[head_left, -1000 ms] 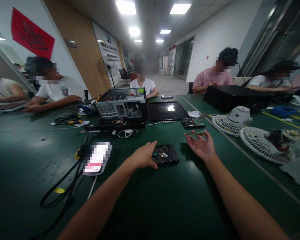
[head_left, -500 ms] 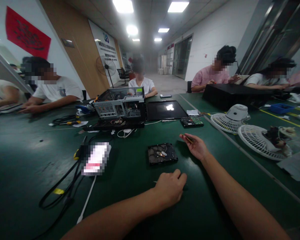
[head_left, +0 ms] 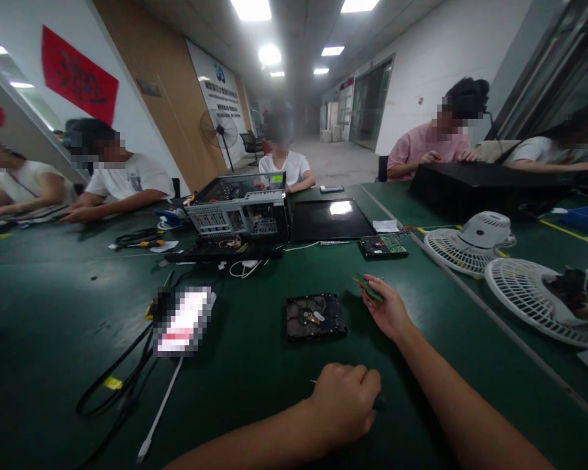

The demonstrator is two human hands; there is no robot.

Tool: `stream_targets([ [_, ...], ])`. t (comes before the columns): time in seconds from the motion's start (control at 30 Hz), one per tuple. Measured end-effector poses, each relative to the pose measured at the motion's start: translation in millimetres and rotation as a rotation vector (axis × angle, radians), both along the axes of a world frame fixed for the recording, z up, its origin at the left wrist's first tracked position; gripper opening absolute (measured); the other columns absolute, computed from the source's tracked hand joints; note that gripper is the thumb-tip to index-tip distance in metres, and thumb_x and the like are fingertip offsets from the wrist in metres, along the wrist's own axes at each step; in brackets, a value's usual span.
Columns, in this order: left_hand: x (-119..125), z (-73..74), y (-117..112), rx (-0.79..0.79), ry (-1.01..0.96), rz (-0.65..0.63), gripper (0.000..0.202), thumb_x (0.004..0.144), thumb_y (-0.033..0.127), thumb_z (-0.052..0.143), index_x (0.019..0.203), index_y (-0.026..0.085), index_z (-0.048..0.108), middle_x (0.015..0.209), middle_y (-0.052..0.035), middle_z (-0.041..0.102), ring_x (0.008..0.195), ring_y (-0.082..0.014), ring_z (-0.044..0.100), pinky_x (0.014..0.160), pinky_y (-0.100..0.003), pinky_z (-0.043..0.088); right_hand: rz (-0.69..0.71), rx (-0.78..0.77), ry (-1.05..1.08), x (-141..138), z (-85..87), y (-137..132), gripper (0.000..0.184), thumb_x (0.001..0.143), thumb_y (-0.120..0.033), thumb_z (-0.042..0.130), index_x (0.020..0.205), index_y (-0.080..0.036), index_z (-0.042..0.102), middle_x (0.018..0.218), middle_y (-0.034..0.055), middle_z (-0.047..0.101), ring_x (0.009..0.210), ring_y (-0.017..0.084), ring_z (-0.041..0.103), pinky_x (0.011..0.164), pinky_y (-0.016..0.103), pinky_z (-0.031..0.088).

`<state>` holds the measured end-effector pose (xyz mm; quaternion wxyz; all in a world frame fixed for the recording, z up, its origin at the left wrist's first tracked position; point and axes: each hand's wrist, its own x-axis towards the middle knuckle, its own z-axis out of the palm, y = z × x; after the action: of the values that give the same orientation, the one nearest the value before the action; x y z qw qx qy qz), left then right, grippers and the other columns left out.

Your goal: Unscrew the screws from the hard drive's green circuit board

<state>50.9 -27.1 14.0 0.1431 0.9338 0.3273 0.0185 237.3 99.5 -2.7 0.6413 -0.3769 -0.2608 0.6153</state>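
Note:
My right hand (head_left: 385,307) pinches a small green circuit board (head_left: 370,288) between thumb and fingers, raised over the table. In front of me lies a hard drive (head_left: 315,316) flat on the table, its dark underside up. Closer to me, my left hand (head_left: 345,398) is closed in a loose fist around a screwdriver; its thin tip (head_left: 314,381) pokes out on the left and a dark handle end (head_left: 380,401) on the right. Most of the screwdriver is hidden by the fingers. Neither hand touches the hard drive.
Beyond are an opened computer case (head_left: 238,209), a dark flat panel (head_left: 330,219) and a second hard drive (head_left: 383,245). White fan parts (head_left: 470,245) stand right. A phone (head_left: 185,321), white cable (head_left: 161,411) and black cables (head_left: 112,365) lie left. Several people sit around the table.
The view has shifted slightly. My right hand has turned the circuit board so its green face shows. My left hand has drawn a little farther from the hard drive, still gripping the screwdriver.

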Motion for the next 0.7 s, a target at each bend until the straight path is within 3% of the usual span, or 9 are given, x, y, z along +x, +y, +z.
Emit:
stream_targets([
  [0.2,-14,-15.5,12,0.046,-0.040,-0.032,0.026,0.089,0.031,0.060,0.111,0.021,0.052,0.095,-0.0062,0.069,0.082,-0.0247,0.069,0.068,-0.035,0.054,0.018,-0.044,-0.148,-8,5.8,-5,0.028,0.074,-0.024,0.079,0.101,-0.030,0.074,0.091,0.0006,0.077,0.067,0.012,0.064,0.048,0.020,0.049],
  [0.4,-20,-12.3,23,0.025,-0.045,-0.044,0.032,0.089,0.032,0.061,0.116,0.018,0.052,0.098,-0.0068,0.070,0.082,-0.0244,0.069,0.068,-0.035,0.055,0.010,-0.045,-0.204,-16,6.5,-2,0.031,0.075,-0.027,0.076,0.105,-0.029,0.074,0.092,0.0014,0.075,0.066,0.013,0.062,0.050,0.023,0.050],
  [0.57,-20,-9.7,22,0.056,-0.021,-0.105,0.031,0.091,0.033,0.062,0.116,0.017,0.053,0.099,-0.0075,0.069,0.081,-0.0251,0.070,0.064,-0.035,0.056,0.041,0.023,-0.317,-19,0.2,-3,0.050,0.070,-0.028,0.084,0.117,-0.030,0.068,0.103,0.0012,0.072,0.068,0.013,0.062,0.050,0.023,0.047],
  [0.7,-22,-6.5,20,0.072,0.001,-0.108,0.031,0.091,0.033,0.063,0.115,0.017,0.053,0.100,-0.0070,0.069,0.083,-0.0258,0.070,0.065,-0.036,0.057,0.077,0.081,-0.357,-24,1.7,-8,0.081,0.070,-0.030,0.086,0.141,-0.037,0.049,0.107,0.0004,0.071,0.082,0.017,0.067,0.064,0.027,0.056],
])
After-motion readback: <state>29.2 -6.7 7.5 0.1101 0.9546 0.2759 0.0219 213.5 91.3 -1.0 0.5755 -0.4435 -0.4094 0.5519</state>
